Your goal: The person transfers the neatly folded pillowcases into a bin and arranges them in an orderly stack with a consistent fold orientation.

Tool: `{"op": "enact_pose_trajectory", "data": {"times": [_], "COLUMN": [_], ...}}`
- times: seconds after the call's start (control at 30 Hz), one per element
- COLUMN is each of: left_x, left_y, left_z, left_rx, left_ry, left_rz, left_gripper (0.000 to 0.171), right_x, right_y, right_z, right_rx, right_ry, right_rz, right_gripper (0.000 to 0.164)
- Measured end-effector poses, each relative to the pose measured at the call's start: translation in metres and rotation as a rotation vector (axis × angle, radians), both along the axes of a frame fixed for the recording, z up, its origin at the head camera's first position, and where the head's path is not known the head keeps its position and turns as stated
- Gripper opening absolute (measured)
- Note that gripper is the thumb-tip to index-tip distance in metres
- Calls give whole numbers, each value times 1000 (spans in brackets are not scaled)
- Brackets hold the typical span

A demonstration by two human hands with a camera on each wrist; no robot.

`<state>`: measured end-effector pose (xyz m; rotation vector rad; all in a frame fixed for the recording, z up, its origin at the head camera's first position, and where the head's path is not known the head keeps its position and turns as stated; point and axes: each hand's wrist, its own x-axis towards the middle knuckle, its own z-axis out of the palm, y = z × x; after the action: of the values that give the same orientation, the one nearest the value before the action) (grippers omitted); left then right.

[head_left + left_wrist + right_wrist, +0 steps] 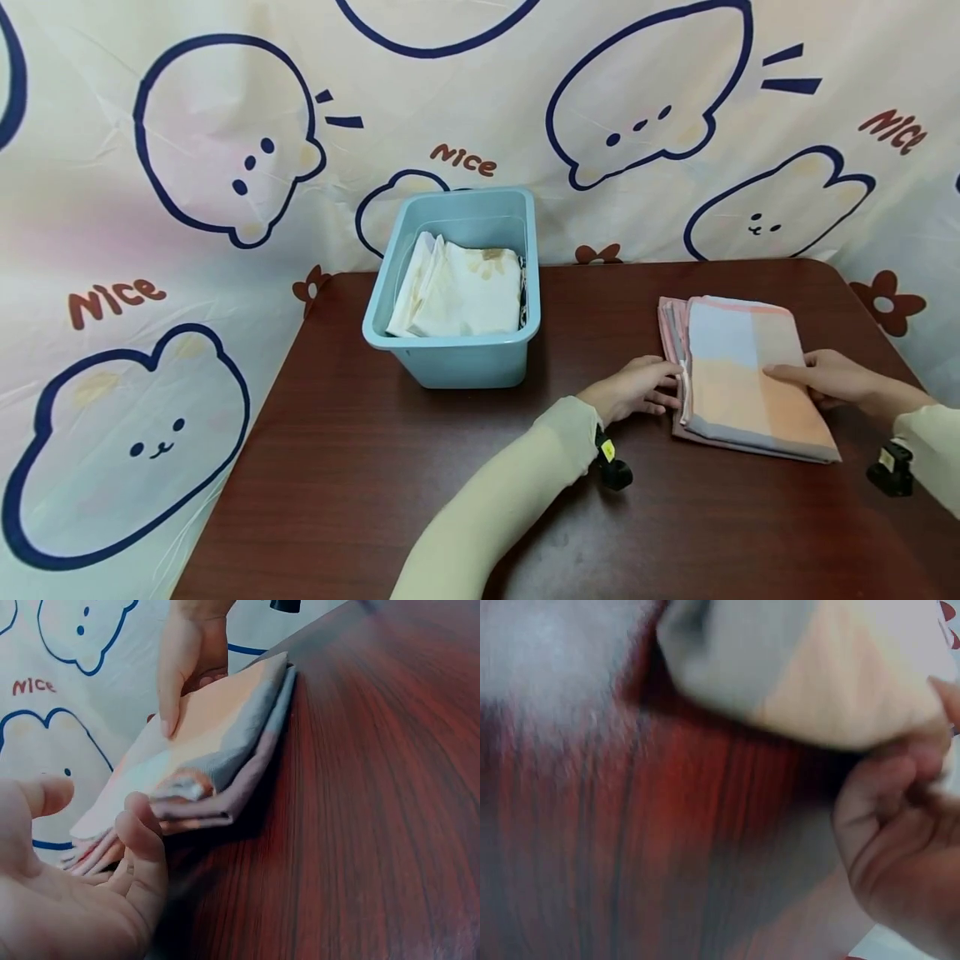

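A folded pastel cloth [738,375] with orange, pale blue, pink and grey blocks is at the right of the table; its exact kind cannot be told. My right hand [832,379] grips its right edge, thumb on top and fingers underneath. In the right wrist view, that edge is lifted above the tabletop. At the opposite, layered edge is my left hand [637,387], its fingertips against the folds. The left wrist view shows the left thumb [49,796] apart from the cloth and the fingers [142,847] loosely bent beside it.
A light blue plastic bin [472,362] stands at the back of the dark wooden table [360,475], left of the cloth. Folded white cloths [465,292] lie inside it. A cartoon-printed curtain [450,100] hangs behind the table.
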<state>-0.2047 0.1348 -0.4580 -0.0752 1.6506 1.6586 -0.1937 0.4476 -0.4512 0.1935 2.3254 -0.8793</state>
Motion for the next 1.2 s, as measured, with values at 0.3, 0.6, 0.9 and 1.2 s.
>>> {"op": "enact_pose_trajectory", "data": {"times": [0.3,0.6,0.9,1.2], "left_x": [5,11,10,10], "left_y": [-2,-3,-7,-8], "left_z": [3,5,2,4], "left_rx": [-273,-394,-376,-369], "left_ry": [308,453,420,374], "left_rz": [-152,-211,-258,-292], "left_gripper": [53,32,28,77], "right_x": [3,5,3,5], "right_y": [-2,0,-6,-4], "right_z": [-2,2,-6,-4], "right_rx": [-143,-201,-211,-261], "right_ry": [-13,-38,-45,-68], "right_rz": [74,126,82,68], "right_gripper": [39,46,35,35]}}
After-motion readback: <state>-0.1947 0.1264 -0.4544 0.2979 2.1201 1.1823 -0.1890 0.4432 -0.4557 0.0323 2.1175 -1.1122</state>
